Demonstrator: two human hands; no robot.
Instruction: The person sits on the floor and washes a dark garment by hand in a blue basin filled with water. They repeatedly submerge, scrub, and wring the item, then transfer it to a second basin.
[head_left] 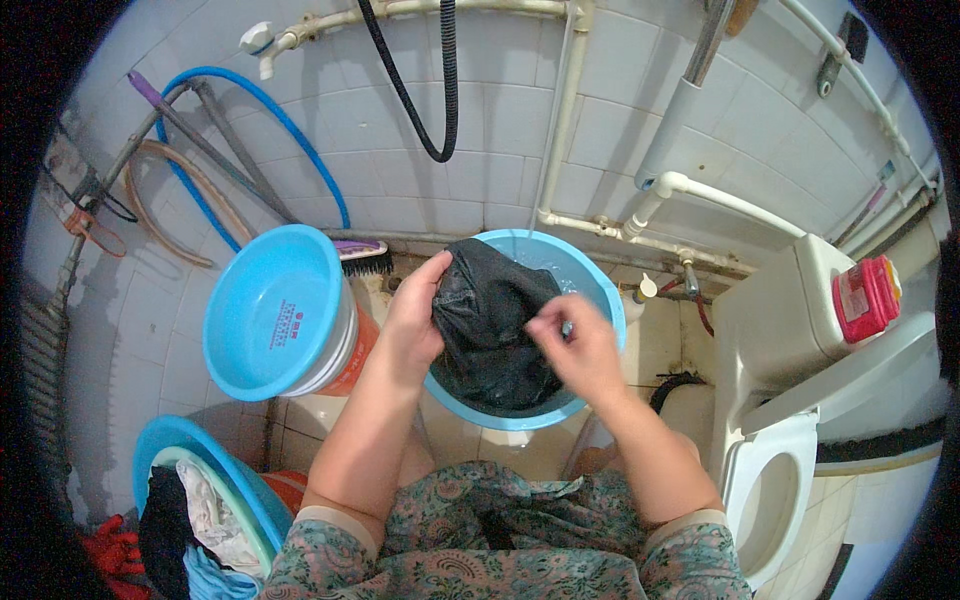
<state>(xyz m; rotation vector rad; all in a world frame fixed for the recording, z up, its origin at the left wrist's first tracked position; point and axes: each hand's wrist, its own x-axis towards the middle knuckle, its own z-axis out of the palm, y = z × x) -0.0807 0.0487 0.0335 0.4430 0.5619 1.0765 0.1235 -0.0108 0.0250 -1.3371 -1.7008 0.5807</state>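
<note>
Between both hands [500,335], dark wet garment [490,320] held over blue basin [600,290].

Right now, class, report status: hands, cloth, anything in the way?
Left hand gripping dark garment. Right hand pinching it, over blue basin. Empty blue basin stands apart at left.

Dark wet garment [490,325] over blue basin [600,285]

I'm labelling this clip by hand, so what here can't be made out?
- Basin contents: hidden in the head view by the dark garment.
- Right hand fingers: motion-blurred.
- Left hand fingertips: tucked behind the garment.
- Laundry tub: cut off at the lower rim.
</note>
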